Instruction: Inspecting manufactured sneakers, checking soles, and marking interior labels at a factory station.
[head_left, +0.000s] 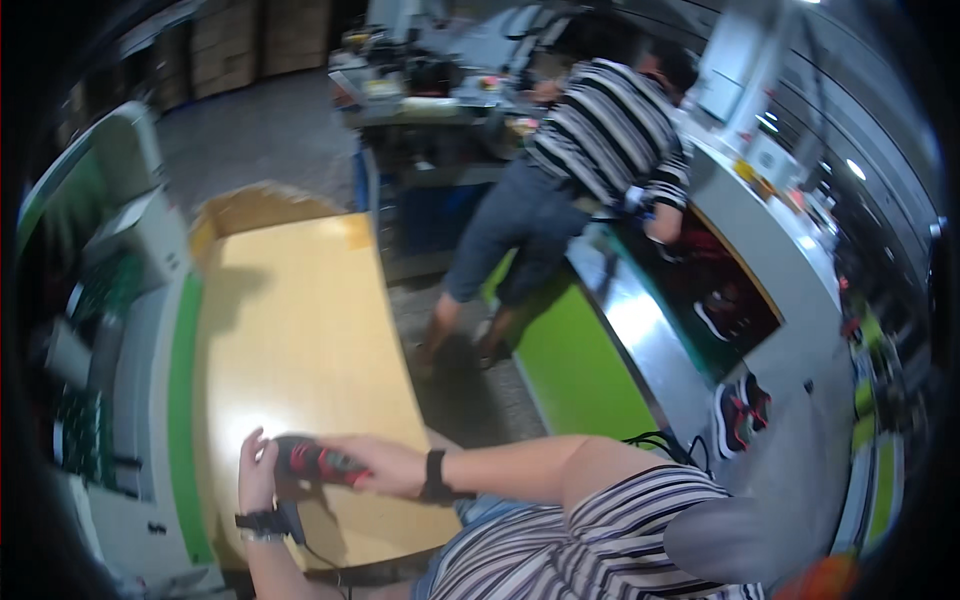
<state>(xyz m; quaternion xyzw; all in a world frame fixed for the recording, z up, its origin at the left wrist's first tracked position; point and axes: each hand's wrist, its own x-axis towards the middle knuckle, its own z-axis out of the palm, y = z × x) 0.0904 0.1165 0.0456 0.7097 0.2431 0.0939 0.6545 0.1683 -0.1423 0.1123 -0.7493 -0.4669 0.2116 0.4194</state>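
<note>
A dark sneaker with red trim (308, 460) is held a little above the near part of the light wooden tabletop (305, 310). My right hand (392, 464) grips its right end, near the red-edged opening. At the other end, my left hand (258, 472) is against the sneaker with its fingers bent round the tip; the contact side of those fingers is partly hidden. A dark band circles each of my wrists, and a thin cable hangs near the left one.
Left of the table stands a white and green machine (130, 270). A person in a striped shirt (610, 130) bends over a conveyor (630, 310) at the back right. Dark sneakers with red parts (740, 412) lie beside it. A cluttered bench (430, 110) stands behind.
</note>
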